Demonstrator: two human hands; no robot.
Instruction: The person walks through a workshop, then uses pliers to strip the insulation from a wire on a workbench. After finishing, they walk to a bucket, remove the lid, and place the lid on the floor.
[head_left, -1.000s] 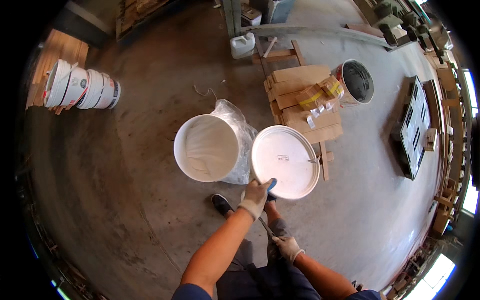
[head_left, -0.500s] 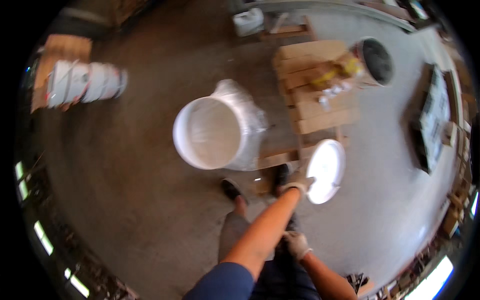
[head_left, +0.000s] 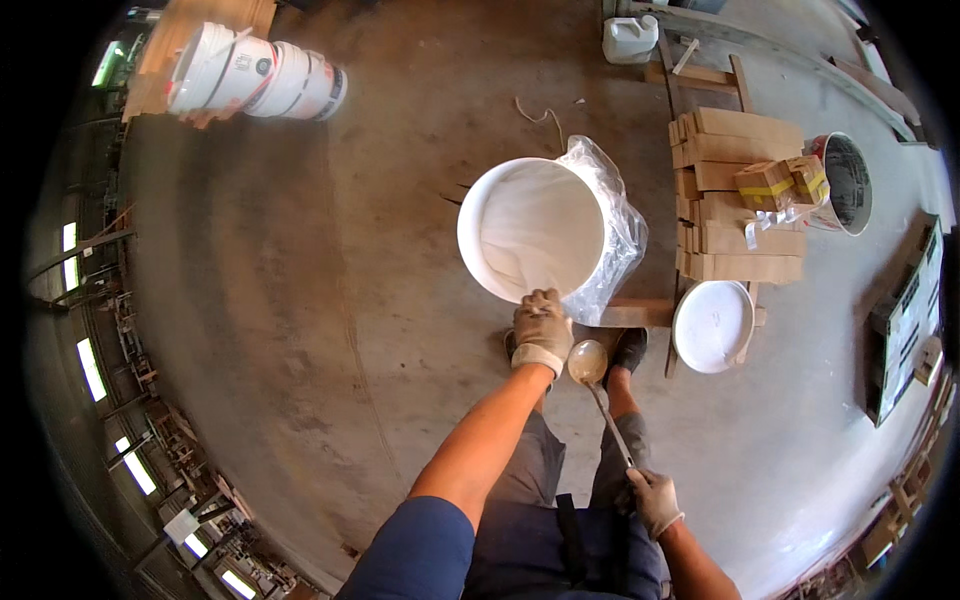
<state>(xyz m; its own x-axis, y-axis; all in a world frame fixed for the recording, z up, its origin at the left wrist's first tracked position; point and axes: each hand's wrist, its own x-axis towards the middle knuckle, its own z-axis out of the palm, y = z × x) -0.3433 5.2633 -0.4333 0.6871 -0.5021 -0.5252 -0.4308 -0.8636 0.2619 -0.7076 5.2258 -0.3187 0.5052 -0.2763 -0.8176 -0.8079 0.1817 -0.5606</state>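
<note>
Two Hands, One Bucket, One Ladle

Two gloved hands are busy. The left hand (head_left: pixel 541 328) has its grip closed on the near rim of the big white bucket (head_left: pixel 535 230), which stands on the floor just past that hand. The right hand (head_left: pixel 652 497) has its grip closed around the handle end of a long ladle (head_left: pixel 588 362). The ladle's bowl sits right beside the left hand.

What could go wrong? The bucket could tip toward the person if the left hand pulls too hard on the rim. The ladle is held only at its far end, so it could wobble and bump the left wrist or spill.

Counting: one open bucket with one clear plastic bag (head_left: pixel 612 225) on its far side. One white lid (head_left: pixel 712 326) lies to the right of the ladle. One stack of white buckets (head_left: pixel 258 76) lies far off to the left. One white jug (head_left: pixel 630 39) and one stack of cardboard (head_left: pixel 740 205) sit beyond.
</note>
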